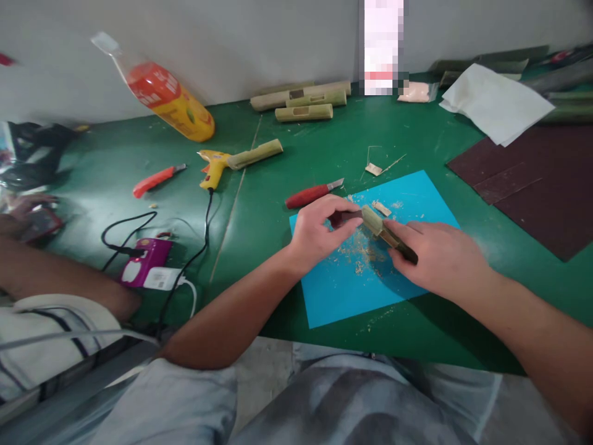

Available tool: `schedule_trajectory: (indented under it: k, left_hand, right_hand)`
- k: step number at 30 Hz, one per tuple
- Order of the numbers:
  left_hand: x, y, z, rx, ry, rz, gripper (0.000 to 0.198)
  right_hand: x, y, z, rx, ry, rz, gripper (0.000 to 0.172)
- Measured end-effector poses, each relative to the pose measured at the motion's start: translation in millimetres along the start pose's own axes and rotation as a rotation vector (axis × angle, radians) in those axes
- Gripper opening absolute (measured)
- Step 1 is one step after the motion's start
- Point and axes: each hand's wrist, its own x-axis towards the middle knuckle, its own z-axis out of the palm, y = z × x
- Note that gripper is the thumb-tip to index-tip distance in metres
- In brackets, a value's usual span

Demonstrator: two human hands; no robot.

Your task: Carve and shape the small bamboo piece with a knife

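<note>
Apparently for steadiness, the short bamboo piece (372, 220) is braced between both hands just above the blue sheet (324, 306) on the green counter (259, 241). The right hand (445, 253) is closed around its lower end, fingers over the top and thumb beneath, perhaps to keep the round stem from rolling. The left hand (319, 230) pinches a dark brown strip (351, 216) between thumb and fingers at the other end; whether the strip enters the hollow I cannot tell. The sheet presumably lies there to catch the debris, since pale, crumbly shavings (359, 267) are strewn across it, with a flat chip (382, 209) near the bamboo. A red-handled knife (311, 196) rests just beyond the left hand, likely left there for easy reach. As for materials, the bamboo is a pale green, woody tube, darker toward the right hand. Similar lengths (304, 112) lie together by the wall, the front ones with squarish openings cut in their smooth, rounded sides. Farther left, a yellow plastic glue gun (212, 173) touches another bamboo stick (257, 154). To the right, crumpled white paper (498, 105) overlaps matt, dark brown sheets (546, 191), whose colour resembles the pinched strip, perhaps the same stock.
</note>
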Motion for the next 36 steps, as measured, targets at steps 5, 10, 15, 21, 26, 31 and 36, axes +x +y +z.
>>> schedule_trajectory:
  k: [5,10,15,21,26,31,36]
  left_hand:
    - [-1.9,0.6,-0.5,-0.019,-0.006,-0.067,0.01]
    - [-1.3,-0.2,-2.3,-0.031,-0.008,-0.07,0.01]
    - [-2.9,0.7,-7.5,-0.014,-0.046,-0.049,0.012]
    - [-5.9,-0.2,-9.7,0.008,-0.154,0.031,0.012]
    - [-5.2,-3.4,-12.5,0.044,-0.221,0.085,0.012]
    - [-2.4,-8.4,-21.6,0.088,-0.261,0.209,0.012]
    - [3.0,-7.9,-16.8,0.157,-0.302,0.275,0.014]
  right_hand:
    - [3.5,13.0,-1.9,-0.001,0.051,-0.098,0.043]
    - [4.7,18.6,-0.2,0.017,0.12,-0.139,0.042]
    - [9.5,28.0,3.7,0.096,0.132,-0.127,0.04]
    - [16.3,44.0,13.5,0.249,0.147,-0.14,0.036]
    - [18.2,49.7,17.5,0.312,0.176,-0.152,0.033]
    - [18.9,49.1,16.6,0.319,0.16,-0.143,0.035]
    - [20.0,46.7,15.2,0.297,0.145,-0.15,0.036]
